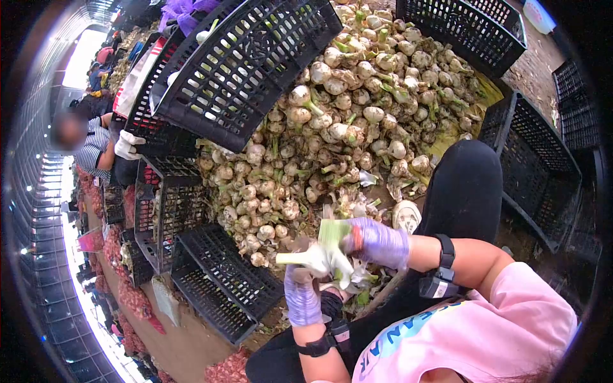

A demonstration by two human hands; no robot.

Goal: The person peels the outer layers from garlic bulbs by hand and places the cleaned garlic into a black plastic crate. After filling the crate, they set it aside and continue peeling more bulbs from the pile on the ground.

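My left hand (302, 297), in a thin purple glove, is closed around a white garlic bulb (313, 258) whose cut pale-green stem points left. Close against it, my right hand (378, 242) in a similar glove is closed at a broad green garlic stalk (332, 232). Something orange-red shows at the right fingers; motion blur hides what it is. Loose white garlic skin (342, 271) hangs between the hands. Just beyond them spreads a large heap of trimmed, soil-marked garlic bulbs (345, 131).
Black plastic crates stand around the heap: a tilted crate (246, 70) at upper left, a crate (220, 281) at lower left, and a crate (536, 169) at right. A person in a striped shirt (96, 150) sits at left. Red net sacks (134, 300) lie along the ground.
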